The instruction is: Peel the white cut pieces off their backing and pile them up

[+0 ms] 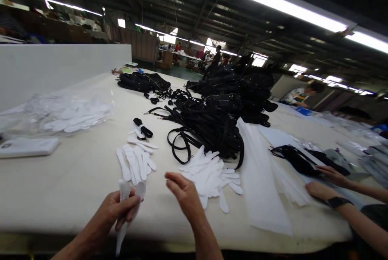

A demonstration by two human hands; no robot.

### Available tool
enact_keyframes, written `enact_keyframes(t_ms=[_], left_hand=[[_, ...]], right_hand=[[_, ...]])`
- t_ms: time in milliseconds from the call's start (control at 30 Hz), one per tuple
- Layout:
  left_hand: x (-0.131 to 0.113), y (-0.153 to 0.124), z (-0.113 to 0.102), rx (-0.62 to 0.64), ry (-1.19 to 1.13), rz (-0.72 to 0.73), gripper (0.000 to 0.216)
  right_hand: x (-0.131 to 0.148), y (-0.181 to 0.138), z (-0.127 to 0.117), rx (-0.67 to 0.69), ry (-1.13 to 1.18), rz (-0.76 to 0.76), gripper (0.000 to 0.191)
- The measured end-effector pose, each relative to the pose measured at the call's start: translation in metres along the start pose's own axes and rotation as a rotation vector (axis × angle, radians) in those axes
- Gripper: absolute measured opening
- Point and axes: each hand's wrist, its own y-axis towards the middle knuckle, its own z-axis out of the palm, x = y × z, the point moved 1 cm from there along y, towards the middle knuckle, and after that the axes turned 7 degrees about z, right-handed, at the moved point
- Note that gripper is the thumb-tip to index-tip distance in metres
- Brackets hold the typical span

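"What could go wrong, left to right?"

"The left hand (113, 207) has its fingers closed on white paddle-shaped strips (123, 190); they splay above and below the grip, so a slack pinch could, I'd judge, drop one over the near edge of the bench (60, 195); just beyond those fingers, loose strips (136, 163) overlap, and a brushing knuckle might scatter them."

"And the right hand (183, 191)?"

"Its fingers are narrow, held close together and pointing left; just right of them lies a fanned strip heap (209, 173), which a dragged wrist could spread; looped black straps (209, 131) meet its far side, so a tugged loop might disturb it too."

"What's hard to make out?"

"Well left of the left fingers, a clear plastic bag (75, 110) blurs its contents; the left fingers hide how many strips they grip; the right palm faces away, so I cannot tell whether anything is pinched there; far right of the right fingers, a co-worker's hands (332, 177) partly cover their work; the frame cuts off the arms."
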Motion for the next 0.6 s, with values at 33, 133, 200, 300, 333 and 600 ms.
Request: enact_keyframes(t_ms=[33,133,200,300,333,600], left_hand=[[0.002,0.000,0.001,0.028,0.024,-0.003,0.042],[0.004,-0.002,0.004,0.098,0.082,-0.013,0.048],[0.002,-0.003,0.005,0.086,0.092,0.002,0.051],[-0.003,-0.003,-0.002,-0.068,-0.049,0.048,0.044],[-0.005,-0.002,-0.009,-0.139,-0.147,0.067,0.038],[-0.028,0.002,-0.068,-0.337,-0.341,0.154,0.027]], right_hand=[[0.005,-0.006,0.015,0.113,0.061,-0.015,0.029],[0.013,-0.016,0.048,0.263,0.155,-0.065,0.021],[0.011,-0.016,0.058,0.220,0.208,-0.053,0.019],[-0.001,-0.008,0.057,0.075,0.315,0.029,0.019],[-0.007,-0.004,0.050,0.010,0.372,0.062,0.021],[-0.033,0.012,-0.064,-0.641,0.765,0.125,0.037]])
